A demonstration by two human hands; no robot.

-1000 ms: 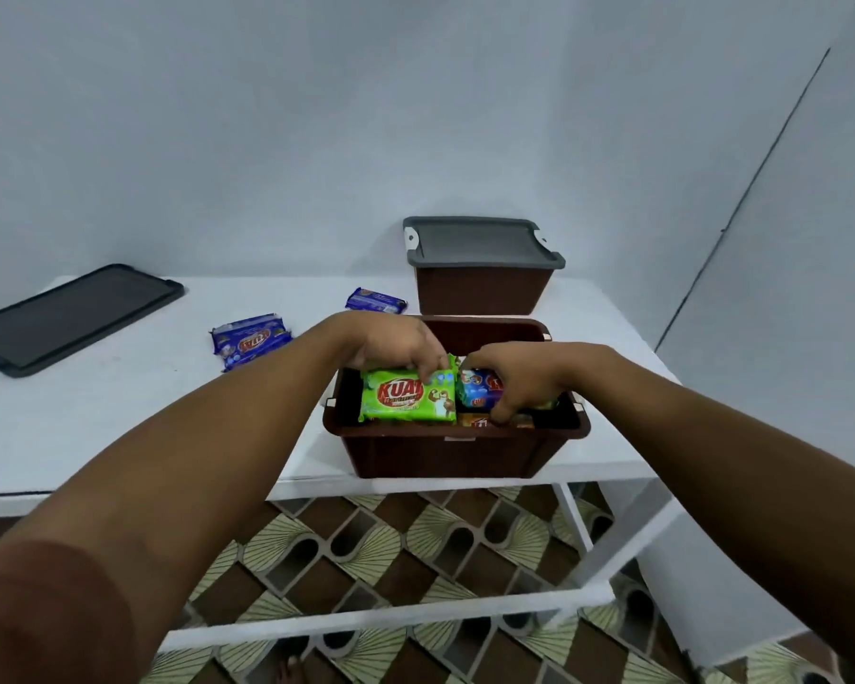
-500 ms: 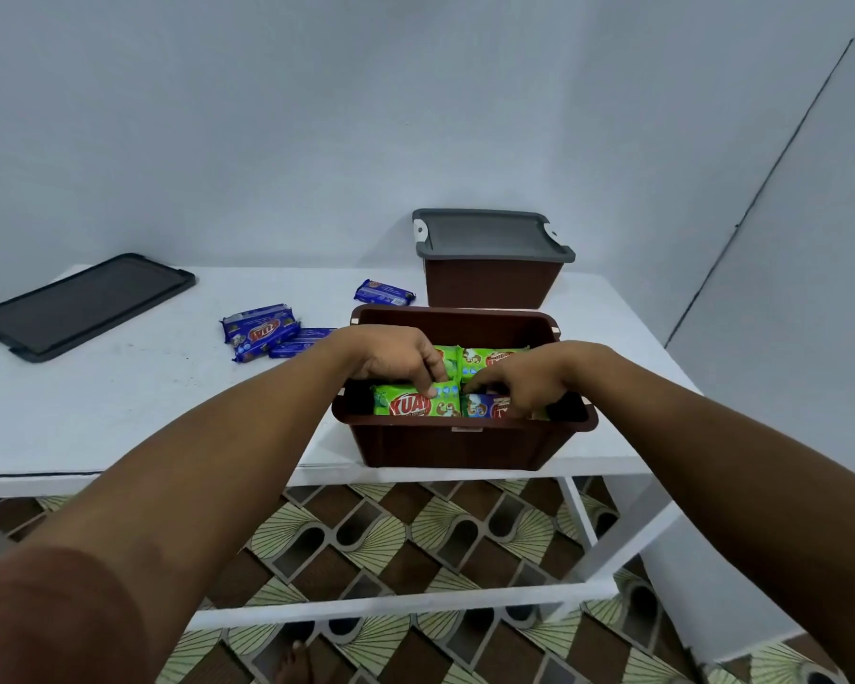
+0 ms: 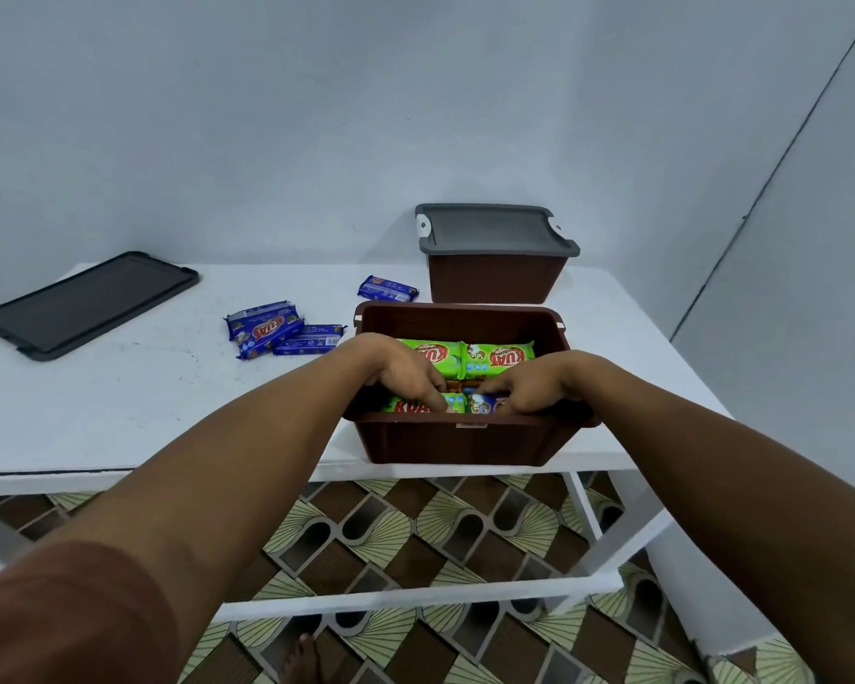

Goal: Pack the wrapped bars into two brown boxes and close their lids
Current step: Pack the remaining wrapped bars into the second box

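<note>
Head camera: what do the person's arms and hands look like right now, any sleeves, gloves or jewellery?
Both the left hand and right hand are bare: no gloves, rings or watch show. A reddish-brown sleeve covers the left upper arm; the left forearm is uncovered. The right forearm is uncovered to the frame edge, no sleeve in view.

White table [image 3: 119, 412], patterned floor tiles [image 3: 440, 530]
</note>
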